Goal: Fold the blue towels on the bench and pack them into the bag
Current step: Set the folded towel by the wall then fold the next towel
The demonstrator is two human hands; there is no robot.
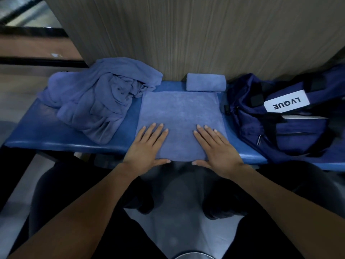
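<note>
Both hands lie flat on the towel point(179, 124) spread across the tabletop point(46, 131): the left hand point(147, 144) and right hand point(216, 146) press its near edge, fingers straight, neither grip closed on anything. To my eye the next fold wants pinching both near corners together and carrying them evenly to the far edge, then smoothing. A rolled towel point(205, 82) sits just beyond, the heap point(97, 101) left, the bag point(289, 116) right.

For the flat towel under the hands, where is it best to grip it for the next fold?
Probably the two near corners of the flat towel, from the person's side: the left hand and right hand lie flat there, and that edge overhangs the bench.
</note>
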